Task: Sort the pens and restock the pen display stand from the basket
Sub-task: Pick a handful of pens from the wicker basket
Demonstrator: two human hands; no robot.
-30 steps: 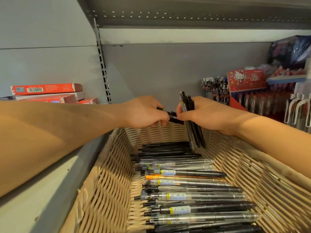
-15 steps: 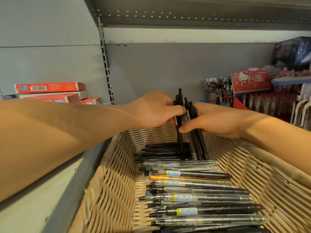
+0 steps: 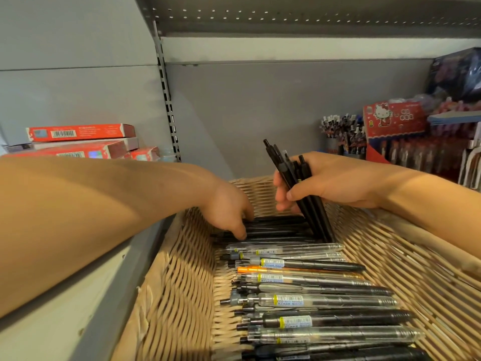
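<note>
Woven basket [image 3: 182,295] open above, floor packed with pens [image 3: 312,300], shelf edge [image 3: 104,295] tight on left

From where I stand no wording can be made out. The red boxes [image 3: 80,132] on the left shelf carry a white barcode sticker, the pens [image 3: 307,300] in the basket wear yellow-edged barcode labels too small to read, and the red display card [image 3: 393,118] shows a cartoon cat with illegible characters.

Grey metal shelf [image 3: 203,152] with slotted upright [image 3: 169,110]. Resting directly on it: wicker basket [image 3: 177,295] at centre, stacked red boxes [image 3: 80,142] at left, red cartoon-printed pen display [image 3: 395,121] at right, beside a cup of pens [image 3: 338,131].
</note>
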